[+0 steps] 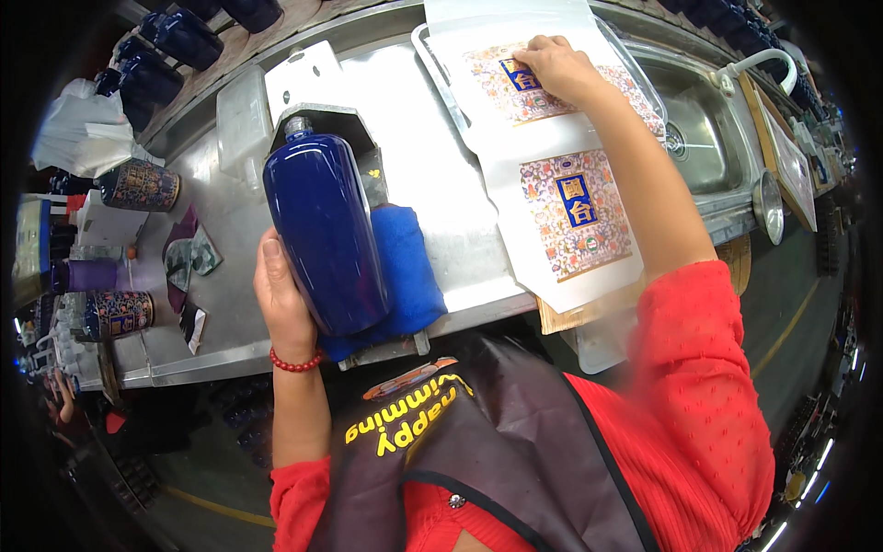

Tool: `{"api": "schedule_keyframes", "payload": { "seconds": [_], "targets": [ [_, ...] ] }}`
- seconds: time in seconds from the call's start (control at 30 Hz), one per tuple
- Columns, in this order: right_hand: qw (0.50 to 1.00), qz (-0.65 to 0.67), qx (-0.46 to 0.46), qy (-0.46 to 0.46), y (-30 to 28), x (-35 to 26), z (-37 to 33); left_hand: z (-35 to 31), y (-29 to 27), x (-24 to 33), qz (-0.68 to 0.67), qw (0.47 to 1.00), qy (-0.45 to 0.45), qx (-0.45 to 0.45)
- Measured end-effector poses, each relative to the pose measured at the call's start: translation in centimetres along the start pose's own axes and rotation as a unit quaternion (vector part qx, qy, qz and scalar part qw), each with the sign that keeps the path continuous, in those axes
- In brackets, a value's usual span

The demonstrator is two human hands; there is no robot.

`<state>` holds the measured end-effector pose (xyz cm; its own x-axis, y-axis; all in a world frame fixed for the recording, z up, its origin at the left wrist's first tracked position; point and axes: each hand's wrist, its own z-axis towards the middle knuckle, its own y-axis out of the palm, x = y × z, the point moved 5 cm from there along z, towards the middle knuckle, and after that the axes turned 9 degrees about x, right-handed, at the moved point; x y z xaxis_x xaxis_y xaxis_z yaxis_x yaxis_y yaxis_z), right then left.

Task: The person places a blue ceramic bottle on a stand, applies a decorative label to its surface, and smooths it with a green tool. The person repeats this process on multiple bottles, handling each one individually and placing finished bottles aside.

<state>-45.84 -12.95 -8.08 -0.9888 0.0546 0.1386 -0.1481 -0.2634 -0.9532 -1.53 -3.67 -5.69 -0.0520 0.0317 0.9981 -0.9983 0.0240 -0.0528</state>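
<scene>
A glossy dark blue bottle (pixel 326 235) with a narrow neck leans at a slant over the bench edge. My left hand (pixel 280 285) grips its lower left side, thumb up along the glass and the other fingers hidden behind it. A folded blue cloth (pixel 405 267) lies beside and under the bottle. Over at the upper right, my right hand (pixel 558 66) has its fingers bent together at the top of a patterned decal (pixel 501 92) with a blue panel. A second sheet with the same kind of decal (pixel 543 221) overlaps the bench's front edge.
A steel sink (pixel 713 138) with a white tap (pixel 768 60) stands on the right. Behind the bottle are a grey angled holder (pixel 368 152) and a clear plastic box (pixel 241 120). Decorated bottles (pixel 138 184) lie at the left, near dark cloth scraps (pixel 189 248).
</scene>
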Motion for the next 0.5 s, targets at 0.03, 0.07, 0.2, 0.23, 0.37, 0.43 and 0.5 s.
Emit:
{"api": "schedule_keyframes", "payload": {
  "seconds": [0.03, 0.07, 0.2, 0.23, 0.37, 0.43, 0.5],
  "targets": [
    [1.000, -0.012, -0.009, 0.012, 0.0, 0.3, 0.4, -0.1, 0.1, 0.1, -0.014, 1.000, 0.003, -0.011],
    [0.999, 0.019, 0.031, 0.015, -0.6, 0.5, 0.7, -0.1, 0.0, 0.0, 0.000, 1.000, -0.002, 0.003],
    [0.999, -0.038, 0.018, 0.000, -1.1, 1.0, 0.9, -0.1, 0.0, -0.2, -0.005, 1.000, -0.012, 0.027],
    [0.998, -0.058, 0.014, 0.009, -1.0, 1.2, 1.0, -0.1, 0.1, -0.2, -0.024, 0.999, -0.010, 0.021],
    [0.996, -0.078, 0.018, 0.028, 0.1, 2.1, 1.2, 0.1, -0.1, -0.4, -0.005, 0.999, -0.016, 0.032],
    [0.997, -0.072, 0.022, 0.024, 0.8, 3.1, 1.2, 0.1, -0.1, -0.4, -0.006, 0.999, -0.016, 0.033],
    [0.998, -0.063, 0.027, 0.007, 1.2, 4.4, 1.2, 0.1, 0.0, -0.3, -0.002, 0.999, -0.014, 0.034]
  ]
}}
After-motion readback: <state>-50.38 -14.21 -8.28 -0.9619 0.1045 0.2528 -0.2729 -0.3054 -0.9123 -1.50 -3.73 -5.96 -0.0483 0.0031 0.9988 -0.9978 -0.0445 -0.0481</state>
